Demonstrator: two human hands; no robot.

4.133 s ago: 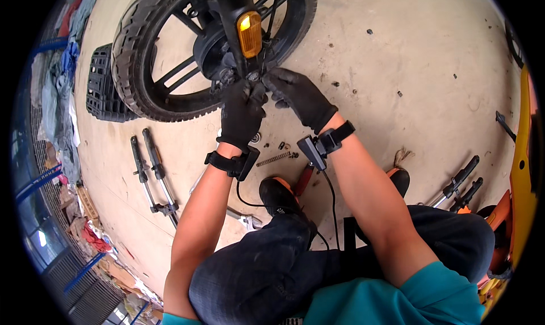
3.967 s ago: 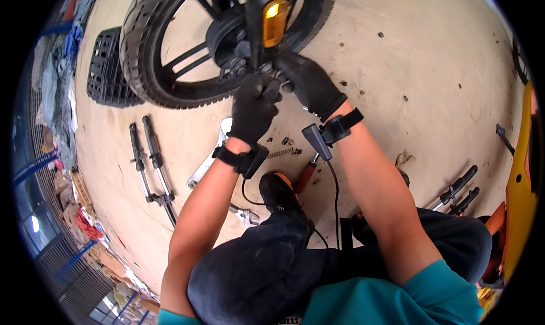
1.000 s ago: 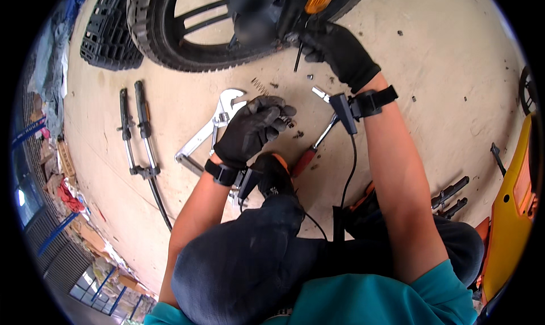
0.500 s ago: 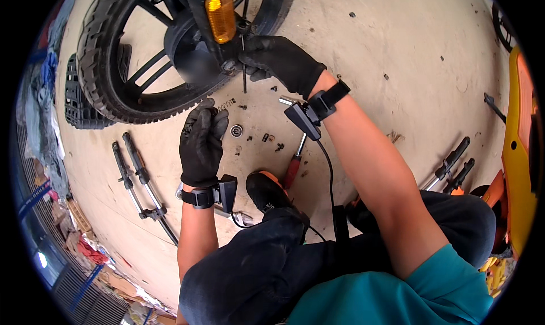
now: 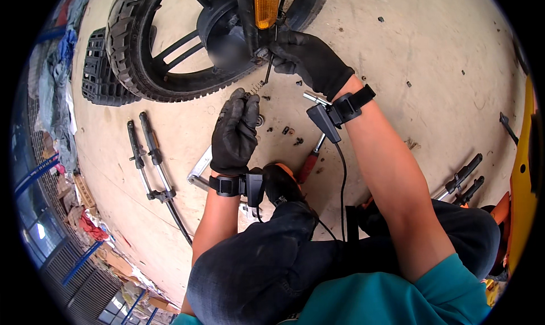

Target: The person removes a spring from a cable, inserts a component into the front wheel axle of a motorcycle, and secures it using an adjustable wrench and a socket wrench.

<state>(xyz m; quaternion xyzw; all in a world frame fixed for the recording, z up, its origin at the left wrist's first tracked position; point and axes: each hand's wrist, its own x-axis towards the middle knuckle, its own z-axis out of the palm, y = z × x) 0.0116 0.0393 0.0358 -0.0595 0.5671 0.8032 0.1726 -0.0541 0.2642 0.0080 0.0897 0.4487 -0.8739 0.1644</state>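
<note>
My left hand (image 5: 234,134), in a black glove, is closed with a small coil spring (image 5: 258,88) sticking out from its fingertips. Just beyond the spring hangs the lower end of a thin black cable (image 5: 268,69). My right hand (image 5: 312,58), also gloved, pinches around this cable beside the foot of a black fork leg (image 5: 246,18); its fingertips are partly hidden. On the leg sits an amber reflector (image 5: 267,9). The fork holds a black spoked wheel with a knobby tyre (image 5: 128,58). Whether the cable touches the spring I cannot tell.
Small bolts and a round bearing (image 5: 260,120) lie on the floor below my hands. A red-handled tool (image 5: 308,166) is near my shoe (image 5: 281,183). Fork tubes (image 5: 153,154) lie at left, another pair (image 5: 460,177) at right. A yellow panel (image 5: 522,171) stands far right.
The view has shifted, so the scene sits further right. My left hand and the spring have come closer to the cable's lower end, which now slants toward the spring.
</note>
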